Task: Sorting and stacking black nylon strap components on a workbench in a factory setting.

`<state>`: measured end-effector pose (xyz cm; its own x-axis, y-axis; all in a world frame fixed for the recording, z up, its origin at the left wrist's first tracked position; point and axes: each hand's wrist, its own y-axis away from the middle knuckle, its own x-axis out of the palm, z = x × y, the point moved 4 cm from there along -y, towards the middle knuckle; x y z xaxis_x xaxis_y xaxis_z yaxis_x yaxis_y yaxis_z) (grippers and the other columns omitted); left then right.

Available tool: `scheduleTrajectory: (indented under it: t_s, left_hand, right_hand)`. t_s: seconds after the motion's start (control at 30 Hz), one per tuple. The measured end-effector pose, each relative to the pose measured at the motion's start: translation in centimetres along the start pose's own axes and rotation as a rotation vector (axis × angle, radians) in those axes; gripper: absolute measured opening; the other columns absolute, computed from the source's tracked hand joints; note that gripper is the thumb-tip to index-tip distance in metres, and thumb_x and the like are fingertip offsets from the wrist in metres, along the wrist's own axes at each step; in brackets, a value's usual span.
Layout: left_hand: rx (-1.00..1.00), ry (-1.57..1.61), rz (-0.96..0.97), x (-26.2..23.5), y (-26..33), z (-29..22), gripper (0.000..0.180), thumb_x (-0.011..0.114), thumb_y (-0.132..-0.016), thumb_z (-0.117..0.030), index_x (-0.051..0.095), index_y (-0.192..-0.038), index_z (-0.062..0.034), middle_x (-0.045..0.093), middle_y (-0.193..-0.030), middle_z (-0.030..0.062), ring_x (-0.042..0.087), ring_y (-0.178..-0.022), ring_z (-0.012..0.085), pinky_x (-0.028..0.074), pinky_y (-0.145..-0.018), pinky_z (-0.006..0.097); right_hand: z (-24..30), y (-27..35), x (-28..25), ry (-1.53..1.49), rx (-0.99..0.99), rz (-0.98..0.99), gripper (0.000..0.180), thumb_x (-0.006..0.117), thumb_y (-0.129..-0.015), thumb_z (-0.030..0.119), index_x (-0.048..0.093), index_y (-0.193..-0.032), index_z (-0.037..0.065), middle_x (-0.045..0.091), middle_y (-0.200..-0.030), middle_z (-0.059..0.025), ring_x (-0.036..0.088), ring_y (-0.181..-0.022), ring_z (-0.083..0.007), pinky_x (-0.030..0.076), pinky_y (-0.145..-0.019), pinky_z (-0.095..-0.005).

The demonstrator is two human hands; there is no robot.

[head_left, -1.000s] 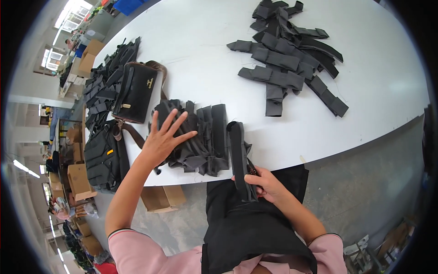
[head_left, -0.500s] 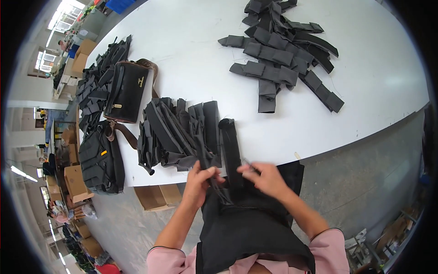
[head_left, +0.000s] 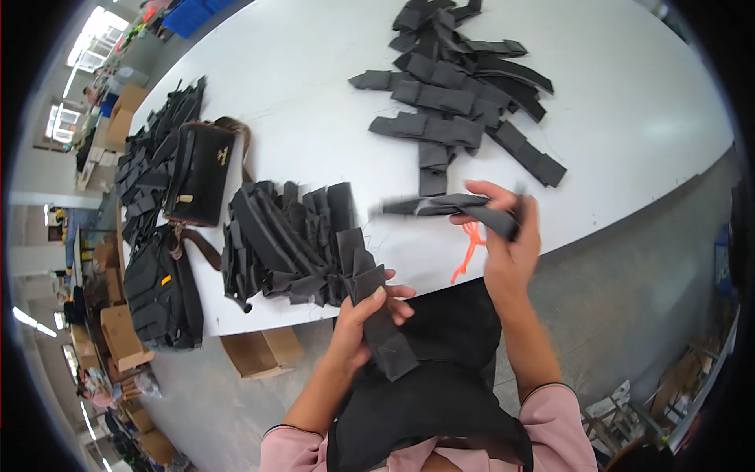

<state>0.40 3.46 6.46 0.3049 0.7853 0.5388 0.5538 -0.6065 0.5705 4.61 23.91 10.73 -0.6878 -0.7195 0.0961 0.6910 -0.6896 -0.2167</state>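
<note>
My left hand (head_left: 360, 324) is closed on a folded dark grey fabric strip (head_left: 377, 318), thumb on top. That strip slants over my lap at the table's front edge, its upper end by a pile of similar strips (head_left: 279, 244). Over the table, my right hand (head_left: 507, 240) is closed on another dark fabric strip (head_left: 440, 206), which points left and is blurred by motion. An orange cord (head_left: 469, 256) hangs beneath that hand; what it is tied to is hidden. Beyond lies a spread heap of folded strips (head_left: 456, 98).
On the white table (head_left: 307, 94), a brown-black leather bag (head_left: 200, 173) with a strap lies left of the near pile. A black backpack (head_left: 161, 287) and more strips (head_left: 149, 169) are farther left. A cardboard box (head_left: 263, 352) stands below the table edge.
My right hand has moved from the table edge up over the table, carrying a strip; the orange cord now shows. My left hand now holds a folded strip in plain view. The whole view has shifted slightly.
</note>
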Motion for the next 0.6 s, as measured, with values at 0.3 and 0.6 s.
scheduleTrajectory:
  t_s: [0.3,0.6]
  left_hand:
    - [-0.135,0.216,0.056,0.4,-8.1,1.6,0.056,0.053,-0.089,-0.041,0.045,-0.123,0.0023,0.053,-0.122,0.0149,0.056,-0.105,0.0275,0.049,-0.087,0.041]
    - [0.129,-0.328,-0.133,-1.6,-5.2,-5.9,0.060,0.069,-0.078,-0.012,0.038,-0.128,-0.0013,0.060,-0.106,0.0157,0.062,-0.088,0.0205,0.051,-0.078,0.032]
  right_hand:
    - [-5.7,10.9,1.0,-0.089,0.204,0.316,0.039,0.040,-0.065,-0.020,0.046,-0.098,0.000,0.060,-0.111,-0.0143,0.061,-0.094,-0.0206,0.049,-0.080,-0.0293]
    - [-5.1,9.3,0.4,0.231,0.072,0.505,0.029,0.060,-0.076,-0.005,0.055,-0.104,0.003,0.057,-0.120,-0.0130,0.067,-0.080,-0.0234,0.052,-0.066,-0.0280]
